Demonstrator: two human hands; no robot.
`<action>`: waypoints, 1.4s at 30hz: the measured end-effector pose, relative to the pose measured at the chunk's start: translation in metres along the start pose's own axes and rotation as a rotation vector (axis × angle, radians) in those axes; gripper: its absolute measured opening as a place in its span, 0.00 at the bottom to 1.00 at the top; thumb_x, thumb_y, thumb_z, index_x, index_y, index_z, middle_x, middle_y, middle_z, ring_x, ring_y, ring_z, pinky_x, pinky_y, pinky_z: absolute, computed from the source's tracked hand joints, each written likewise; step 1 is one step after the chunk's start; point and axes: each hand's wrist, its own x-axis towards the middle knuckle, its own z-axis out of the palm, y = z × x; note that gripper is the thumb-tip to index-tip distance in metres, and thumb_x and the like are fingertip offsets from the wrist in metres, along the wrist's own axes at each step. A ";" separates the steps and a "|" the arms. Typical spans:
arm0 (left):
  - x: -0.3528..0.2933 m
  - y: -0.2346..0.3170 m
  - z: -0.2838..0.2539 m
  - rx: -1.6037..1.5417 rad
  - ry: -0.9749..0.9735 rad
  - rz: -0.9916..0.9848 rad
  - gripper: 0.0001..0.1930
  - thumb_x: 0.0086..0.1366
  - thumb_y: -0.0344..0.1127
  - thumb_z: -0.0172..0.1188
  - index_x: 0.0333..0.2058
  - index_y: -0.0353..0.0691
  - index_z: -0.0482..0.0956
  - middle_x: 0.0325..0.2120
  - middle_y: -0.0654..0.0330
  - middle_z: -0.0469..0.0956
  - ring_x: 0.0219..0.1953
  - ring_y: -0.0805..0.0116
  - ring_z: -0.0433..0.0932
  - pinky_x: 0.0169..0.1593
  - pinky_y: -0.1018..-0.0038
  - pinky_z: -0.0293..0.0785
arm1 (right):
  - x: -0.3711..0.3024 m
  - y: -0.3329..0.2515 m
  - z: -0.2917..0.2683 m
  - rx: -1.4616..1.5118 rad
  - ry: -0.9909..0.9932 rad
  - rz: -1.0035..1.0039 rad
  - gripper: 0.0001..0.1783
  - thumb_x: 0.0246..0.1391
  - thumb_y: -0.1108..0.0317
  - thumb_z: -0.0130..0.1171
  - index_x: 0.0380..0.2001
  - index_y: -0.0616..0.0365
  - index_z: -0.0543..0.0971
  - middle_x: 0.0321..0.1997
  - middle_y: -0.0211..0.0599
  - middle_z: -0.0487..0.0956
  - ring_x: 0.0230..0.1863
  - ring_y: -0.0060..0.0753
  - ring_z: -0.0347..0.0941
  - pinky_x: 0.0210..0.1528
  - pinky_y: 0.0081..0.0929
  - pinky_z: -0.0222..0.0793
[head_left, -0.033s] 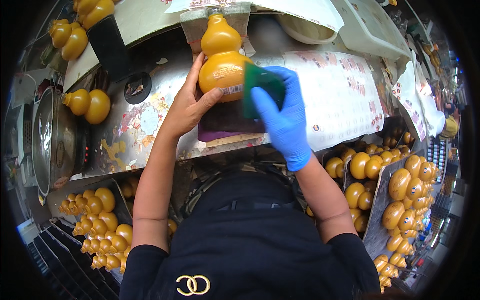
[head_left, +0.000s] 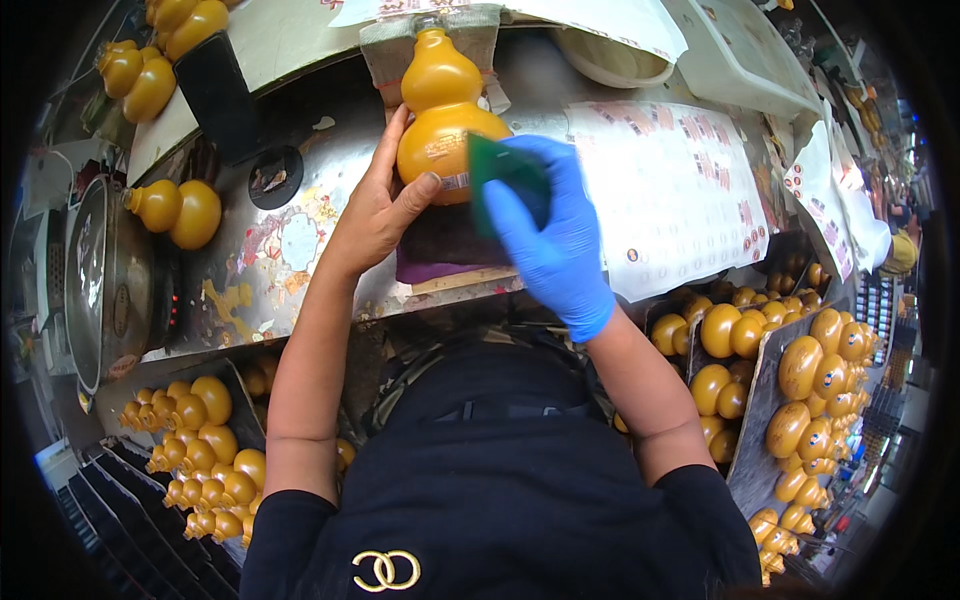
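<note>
A glossy yellow gourd-shaped bottle (head_left: 445, 140) lies on the bench in front of me, its neck pointing away. Printed text and a barcode mark its lower bulb. My left hand (head_left: 378, 205), bare, grips that bulb's left side, fingers along the flank and thumb near the bottom. In a blue glove, my right hand (head_left: 560, 235) pinches a flat green scraper (head_left: 508, 180) between thumb and fingers. The scraper covers the right part of the lower bulb, beside the barcode; whether its edge touches the surface is hidden. A grey cloth-like pad (head_left: 385, 50) lies under the bottle's neck.
Right of the bottle is a large white label sheet (head_left: 670, 200). A metal pan (head_left: 115, 280) and another gourd bottle (head_left: 175, 212) stand left, near a black phone-like slab (head_left: 215, 95). Racks of gourd bottles (head_left: 800, 370) flank me below the bench. A white bin (head_left: 745, 55) sits far right.
My gloved right hand and the green scraper have shifted slightly left over the lower bulb, toward the barcode. My left hand and the bottle stay almost still.
</note>
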 end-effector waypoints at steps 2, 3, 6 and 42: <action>0.001 -0.001 0.000 0.059 0.021 0.009 0.44 0.64 0.53 0.56 0.67 0.35 0.44 0.62 0.47 0.57 0.63 0.58 0.60 0.64 0.69 0.56 | -0.001 0.002 0.004 -0.276 -0.085 -0.072 0.19 0.55 0.71 0.57 0.49 0.58 0.67 0.45 0.43 0.75 0.46 0.29 0.75 0.47 0.27 0.71; 0.002 -0.002 0.002 0.088 0.034 0.008 0.44 0.64 0.53 0.56 0.67 0.34 0.43 0.62 0.47 0.58 0.63 0.58 0.60 0.64 0.69 0.56 | -0.002 0.006 0.002 -0.266 -0.077 -0.004 0.19 0.55 0.71 0.58 0.49 0.58 0.66 0.44 0.44 0.75 0.45 0.31 0.76 0.46 0.26 0.71; 0.003 -0.004 0.002 0.139 0.038 0.002 0.44 0.65 0.55 0.55 0.67 0.34 0.43 0.61 0.45 0.59 0.63 0.57 0.60 0.64 0.69 0.56 | -0.002 0.013 -0.002 -0.206 0.001 -0.023 0.20 0.55 0.70 0.59 0.49 0.58 0.66 0.43 0.43 0.75 0.43 0.33 0.76 0.45 0.26 0.72; 0.032 0.019 -0.003 -0.256 0.079 -0.277 0.41 0.59 0.50 0.63 0.61 0.29 0.55 0.54 0.49 0.67 0.59 0.63 0.65 0.62 0.70 0.59 | 0.057 -0.007 -0.047 -0.034 -0.119 0.515 0.27 0.54 0.44 0.57 0.33 0.62 0.78 0.31 0.36 0.78 0.33 0.23 0.76 0.38 0.19 0.71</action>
